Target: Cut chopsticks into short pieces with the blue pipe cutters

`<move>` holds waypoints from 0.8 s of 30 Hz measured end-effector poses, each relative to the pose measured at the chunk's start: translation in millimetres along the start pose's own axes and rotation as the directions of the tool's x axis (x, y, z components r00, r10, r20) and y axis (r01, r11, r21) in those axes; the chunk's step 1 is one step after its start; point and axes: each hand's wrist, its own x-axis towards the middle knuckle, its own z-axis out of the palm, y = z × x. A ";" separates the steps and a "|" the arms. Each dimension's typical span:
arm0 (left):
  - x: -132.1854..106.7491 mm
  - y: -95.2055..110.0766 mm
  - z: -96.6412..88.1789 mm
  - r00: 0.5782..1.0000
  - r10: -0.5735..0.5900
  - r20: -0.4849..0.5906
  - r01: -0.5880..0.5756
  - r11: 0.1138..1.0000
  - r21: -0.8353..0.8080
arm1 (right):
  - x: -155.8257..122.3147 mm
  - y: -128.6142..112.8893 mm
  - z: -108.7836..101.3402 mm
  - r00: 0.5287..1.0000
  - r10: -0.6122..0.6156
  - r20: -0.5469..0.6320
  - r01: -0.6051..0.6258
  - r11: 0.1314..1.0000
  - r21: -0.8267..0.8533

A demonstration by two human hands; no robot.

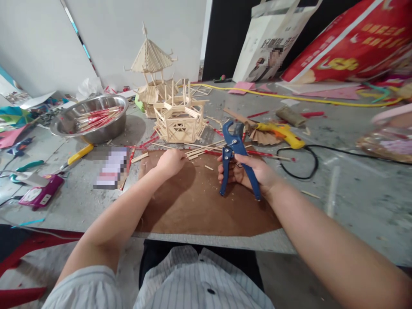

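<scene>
My right hand point(244, 171) is wrapped round a blue pipe cutter point(249, 169), its jaws pointing up and its handles spread apart. At the far edge of a brown mat point(193, 201), my left hand point(172, 162) is closed, with its fingertips at the near ends of several thin wooden sticks point(202, 150). The undersides of those fingers are hidden. Short stick offcuts point(209, 168) lie on the mat. Just beyond the left hand stands an open, many-sided stick model point(180, 122). Behind it rises a stick pavilion point(151, 58) with a pointed roof.
A steel bowl point(112, 124) of red-and-pale sticks sits at the left, near a phone point(111, 167), a yellow-handled knife point(80, 154) and a purple power strip point(41, 191). At the right lie a yellow glue gun point(285, 134) and its black cord point(317, 165). Bags point(267, 40) stand behind.
</scene>
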 end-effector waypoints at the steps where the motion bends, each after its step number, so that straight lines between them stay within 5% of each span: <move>1: 2.2 -2.9 1.3 1.000 -0.002 0.004 0.002 1.000 -0.014 | 0.1 -0.1 0.0 1.000 0.001 0.003 -0.001 1.000 -0.012; 6: 5.5 -22.1 -13.9 0.993 -0.113 0.021 0.115 0.989 -0.098 | -0.4 0.0 -0.3 1.000 -0.023 0.014 0.024 0.999 -0.046; 12: -0.4 -44.8 -30.5 0.982 -0.188 0.009 0.183 0.964 0.191 | -0.8 -0.1 -1.1 1.000 -0.019 0.014 0.019 0.999 -0.031; 18: -3.7 -33.7 -18.7 0.965 -0.249 0.086 0.198 0.901 0.385 | -1.2 0.5 -1.3 0.999 -0.036 0.010 0.037 0.997 -0.066; 24: -3.7 -26.8 -14.6 0.965 -0.228 0.132 0.157 0.899 0.408 | -2.4 -0.1 0.7 0.999 -0.041 0.009 0.042 0.997 -0.062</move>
